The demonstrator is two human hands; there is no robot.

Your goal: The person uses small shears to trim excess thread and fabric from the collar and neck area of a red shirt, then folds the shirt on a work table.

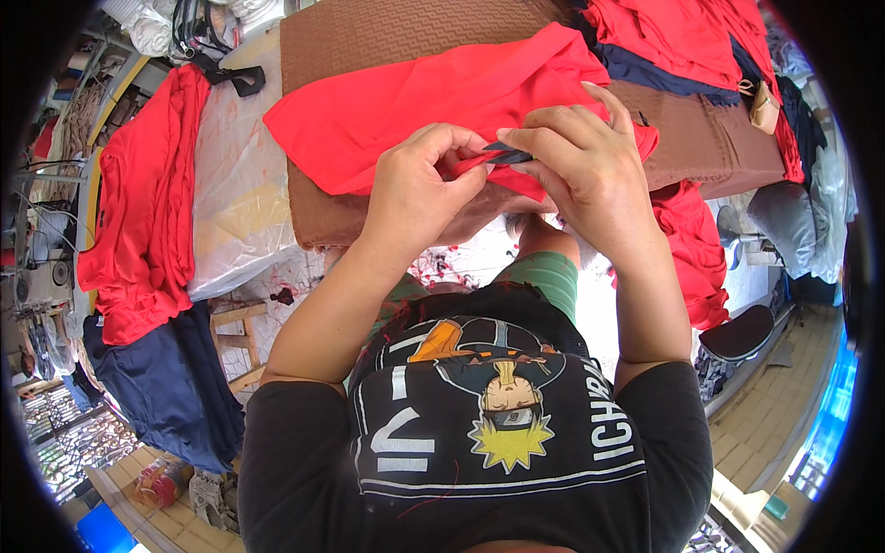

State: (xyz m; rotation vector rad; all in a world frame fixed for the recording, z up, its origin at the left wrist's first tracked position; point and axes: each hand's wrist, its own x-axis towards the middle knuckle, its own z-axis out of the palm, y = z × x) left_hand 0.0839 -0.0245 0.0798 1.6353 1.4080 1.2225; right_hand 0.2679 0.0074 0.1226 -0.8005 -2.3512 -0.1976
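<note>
A red piece of fabric (pixel 406 111) lies spread over the brown-covered table in front of me. Pinched between the thumb and fingers of my left hand (pixel 419 180) is a fold of its near edge. My right hand (pixel 590 161) is closed on a small pair of dark thread snips (pixel 507 155). Their pointed blades face left, a little apart, right at the pinched edge. Whether the blades touch the cloth or a thread is too small to tell. The grip end of the snips is hidden by my right fingers.
More red cloth (pixel 664 41) and navy cloth (pixel 659 83) is heaped at the far right of the brown table cover (pixel 369 37). To the left, red garments (pixel 152 203) hang over a plastic-covered surface (pixel 240 166), with navy fabric (pixel 171 378) below. Red fabric (pixel 687 249) hangs at the right.
</note>
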